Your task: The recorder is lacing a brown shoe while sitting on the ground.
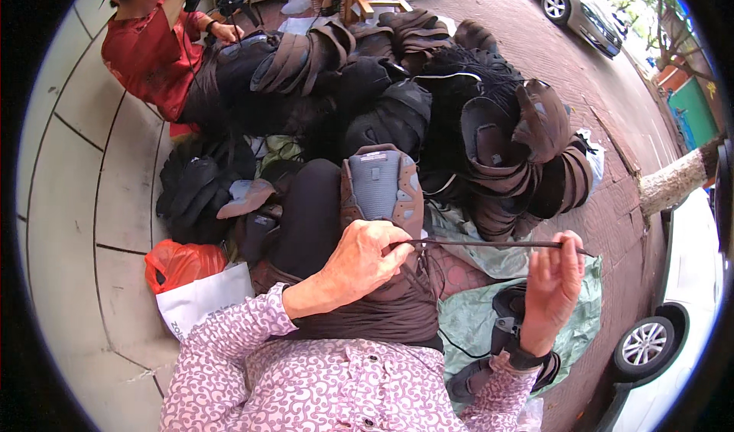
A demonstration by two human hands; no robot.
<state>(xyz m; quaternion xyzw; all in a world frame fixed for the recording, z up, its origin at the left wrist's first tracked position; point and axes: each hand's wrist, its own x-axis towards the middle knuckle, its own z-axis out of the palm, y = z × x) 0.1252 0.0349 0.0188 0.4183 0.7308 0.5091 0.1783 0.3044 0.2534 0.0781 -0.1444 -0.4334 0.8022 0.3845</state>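
Nearest, left hand (pixel 353 260): back up, thumb and fingers (pixel 390 235) clamped together on one end of a dark lace (pixel 489 243).
Right hand (pixel 552 287): raised, with its fingers pinched together on the far end of the same lace, whose tip pokes out just past them.
Lace: drawn almost straight, level from hand to hand; I cannot tell whether it passes through the shoe piece.
Shoe upper (pixel 381 183): brown with a grey-blue panel, just beyond the left hand, by a dark-clothed knee (pixel 308 218).
Lap: a thick bundle of dark cords (pixel 375 321) lies across it, below the left hand.
Clothing: a pale shirt (pixel 336 386) with purple swirls, and a black band (pixel 524 358) on the right wrist.
Ground to the right: a pale green sheet (pixel 577 332) carries more shoe pieces (pixel 508 302), beside and partly behind the right wrist.
Ground to the left: an orange-red plastic bag (pixel 183 262), a white bag (pixel 205 300) against it, and a dark heap (pixel 202 183) beyond.
Ahead: stacks of brown shoe uppers (pixel 543 122), bent and nested together.
Co-worker: a person in a red shirt (pixel 157 57), one hand (pixel 227 32) over similar pieces.
Edges: a tiled wall (pixel 76 126) left; a tree trunk (pixel 677 183) and a white car (pixel 692 264) right.
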